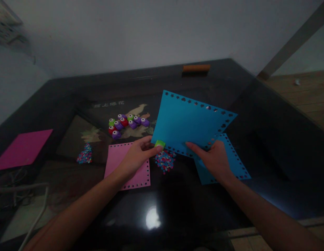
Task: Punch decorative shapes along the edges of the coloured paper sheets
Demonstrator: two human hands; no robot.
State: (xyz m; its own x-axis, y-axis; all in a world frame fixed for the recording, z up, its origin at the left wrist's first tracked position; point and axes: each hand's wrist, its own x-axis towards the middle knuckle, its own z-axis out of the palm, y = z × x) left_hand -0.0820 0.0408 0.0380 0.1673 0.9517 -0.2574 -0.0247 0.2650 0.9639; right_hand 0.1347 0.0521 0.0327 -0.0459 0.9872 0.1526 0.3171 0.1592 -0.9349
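A blue sheet of paper with small shapes punched along its edges is held up above the dark table. My right hand pinches its lower edge, thumb on the face toward me. My left hand is closed around a green craft punch set at the sheet's lower left corner, with the thumb on top. Below the punch lies a heap of pink, blue and white paper bits. A pink punched sheet lies under my left forearm, and another blue punched sheet lies beneath my right hand.
Several purple, red and green craft punches stand grouped behind the pink sheet. A second pile of paper bits and a magenta sheet lie to the left. An orange-brown roll rests near the table's far edge.
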